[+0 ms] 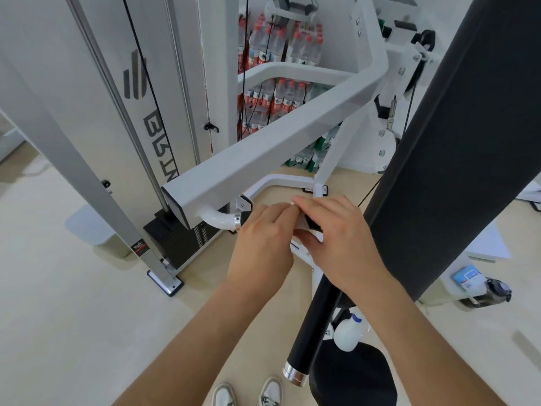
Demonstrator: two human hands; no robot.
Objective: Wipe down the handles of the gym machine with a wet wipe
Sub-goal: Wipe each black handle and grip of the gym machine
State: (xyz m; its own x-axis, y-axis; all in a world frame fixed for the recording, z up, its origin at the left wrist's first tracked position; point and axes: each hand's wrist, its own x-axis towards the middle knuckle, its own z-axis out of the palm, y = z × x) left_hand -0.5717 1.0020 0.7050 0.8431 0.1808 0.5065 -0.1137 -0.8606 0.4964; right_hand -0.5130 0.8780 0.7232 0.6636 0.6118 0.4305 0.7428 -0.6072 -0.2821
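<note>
A white gym machine arm ends in a curved white tube with a chrome collar and a black grip. Both of my hands are on that grip. My left hand is wrapped over the grip near the collar. My right hand presses a white wet wipe around the grip; only a small strip of the wipe shows between my fingers. A second black handle with a chrome end cap hangs lower right, untouched.
A wide black pad slants down the right side, close to my right forearm. A white spray bottle stands on the black seat below. The weight stack and grey upright are on the left, bottled water packs behind. My shoes show at the bottom.
</note>
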